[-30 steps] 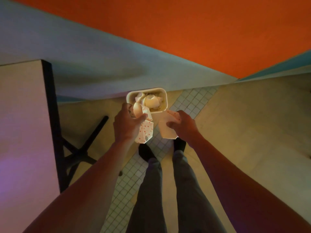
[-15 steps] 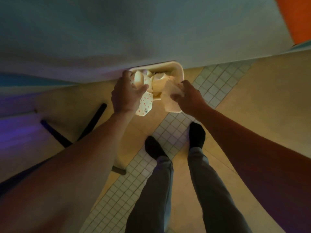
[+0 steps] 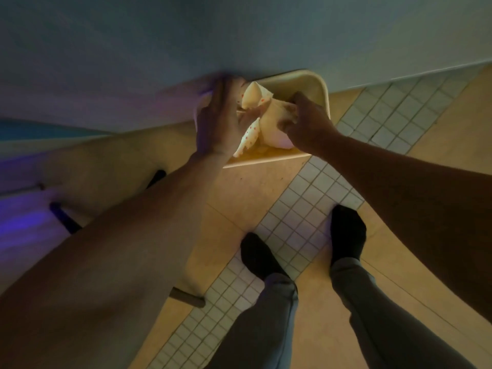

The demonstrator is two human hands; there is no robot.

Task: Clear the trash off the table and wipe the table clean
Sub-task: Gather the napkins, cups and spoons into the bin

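A cream trash bin [image 3: 324, 95] stands on the floor against the wall, holding crumpled paper. My left hand [image 3: 217, 121] is at the bin's left rim, blurred, fingers stretched out, its thumb side against a red-dotted paper wrapper [image 3: 249, 134] that lies inside the bin. My right hand [image 3: 306, 125] is curled round a white paper cup [image 3: 274, 129] and holds it down inside the bin. A second dotted scrap [image 3: 257, 97] sits further back in the bin.
Grey-blue wall [image 3: 239, 35] rises just behind the bin. My feet in black socks [image 3: 259, 258] stand on a strip of small white tiles [image 3: 300, 209]. Dark table legs [image 3: 64, 219] cross the floor at left.
Both hands have dropped from above the bin into it, carrying the dotted wrapper and the white cup inside. My view has come closer and lower over the bin.
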